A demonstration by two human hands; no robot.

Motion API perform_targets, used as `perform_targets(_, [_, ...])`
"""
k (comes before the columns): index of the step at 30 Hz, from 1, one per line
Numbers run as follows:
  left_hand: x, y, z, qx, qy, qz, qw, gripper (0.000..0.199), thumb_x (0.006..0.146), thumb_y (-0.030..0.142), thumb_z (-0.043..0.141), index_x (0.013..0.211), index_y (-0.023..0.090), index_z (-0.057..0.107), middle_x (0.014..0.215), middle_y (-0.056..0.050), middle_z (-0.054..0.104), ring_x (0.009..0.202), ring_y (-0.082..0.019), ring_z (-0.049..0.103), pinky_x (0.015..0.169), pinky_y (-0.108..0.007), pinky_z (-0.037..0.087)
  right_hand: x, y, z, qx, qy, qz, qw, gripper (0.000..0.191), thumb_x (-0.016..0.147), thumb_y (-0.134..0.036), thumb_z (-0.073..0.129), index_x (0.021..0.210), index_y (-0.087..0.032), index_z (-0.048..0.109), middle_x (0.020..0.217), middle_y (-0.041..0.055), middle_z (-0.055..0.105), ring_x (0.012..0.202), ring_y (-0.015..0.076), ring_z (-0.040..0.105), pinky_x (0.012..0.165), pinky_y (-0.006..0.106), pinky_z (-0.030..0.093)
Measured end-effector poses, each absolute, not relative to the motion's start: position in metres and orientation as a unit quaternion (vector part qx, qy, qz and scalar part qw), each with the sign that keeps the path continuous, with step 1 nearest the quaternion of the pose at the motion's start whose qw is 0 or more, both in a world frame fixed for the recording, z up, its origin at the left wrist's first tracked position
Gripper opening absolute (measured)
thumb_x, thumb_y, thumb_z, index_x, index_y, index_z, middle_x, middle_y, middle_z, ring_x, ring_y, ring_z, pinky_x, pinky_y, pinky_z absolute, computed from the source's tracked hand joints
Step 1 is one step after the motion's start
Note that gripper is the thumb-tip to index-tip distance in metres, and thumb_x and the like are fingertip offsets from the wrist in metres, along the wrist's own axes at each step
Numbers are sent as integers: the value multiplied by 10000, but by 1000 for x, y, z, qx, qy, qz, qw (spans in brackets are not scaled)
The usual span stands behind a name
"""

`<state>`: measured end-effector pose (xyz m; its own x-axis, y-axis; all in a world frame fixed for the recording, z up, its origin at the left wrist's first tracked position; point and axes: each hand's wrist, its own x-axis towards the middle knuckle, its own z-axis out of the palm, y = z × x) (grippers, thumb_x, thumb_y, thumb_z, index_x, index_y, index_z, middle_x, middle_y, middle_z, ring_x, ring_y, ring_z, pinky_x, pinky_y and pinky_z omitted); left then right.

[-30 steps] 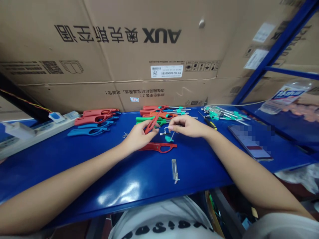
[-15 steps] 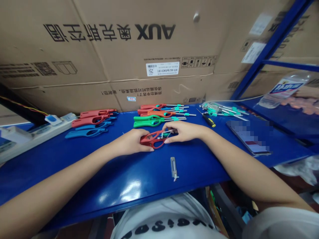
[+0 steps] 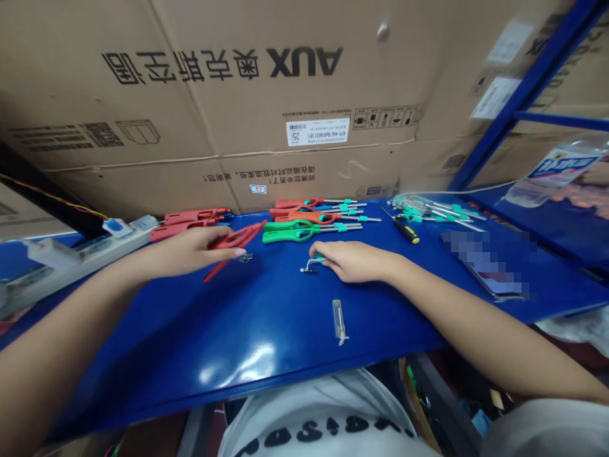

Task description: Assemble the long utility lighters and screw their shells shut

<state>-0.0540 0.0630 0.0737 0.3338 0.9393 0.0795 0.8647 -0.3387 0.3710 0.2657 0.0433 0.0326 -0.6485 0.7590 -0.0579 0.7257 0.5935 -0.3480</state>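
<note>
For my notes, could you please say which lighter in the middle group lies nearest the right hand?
The front green lighter: all others in that group, including the second green lighter, lie behind it, farther from the right hand.

Red lighter casings and a white wire against a blue surface.
Other utility lighters show green, orange and red, with turquoise collars on silver rods; the screwdriver is black and yellow, the small reservoir clear. The cardboard is brown with black print and a white sticker; the shirt is pale grey, black-lettered; the power strip white; the metal frame blue.
</note>
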Motion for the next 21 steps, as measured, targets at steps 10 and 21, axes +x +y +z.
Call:
perform_targets(10, [-153, 99, 83, 759, 645, 65, 61, 451, 838, 616, 572, 869, 166, 574, 721, 12, 593, 724, -169, 498, 647, -213, 325, 267, -22, 35, -306, -939, 146, 64, 265, 963, -149, 424, 1122, -218, 625, 1086, 65, 639, 805, 167, 606, 660, 295, 407])
perform_targets(21, [-144, 100, 83, 764, 621, 146, 101, 609, 813, 768, 547, 924, 181, 664, 802, -24, 698, 862, -200, 576, 758, -247, 423, 268, -29, 9, -231, -971, 44, 44, 371, 974, -445, 452, 1180, -168, 588, 1246, 155, 564, 769, 177, 584, 585, 297, 412])
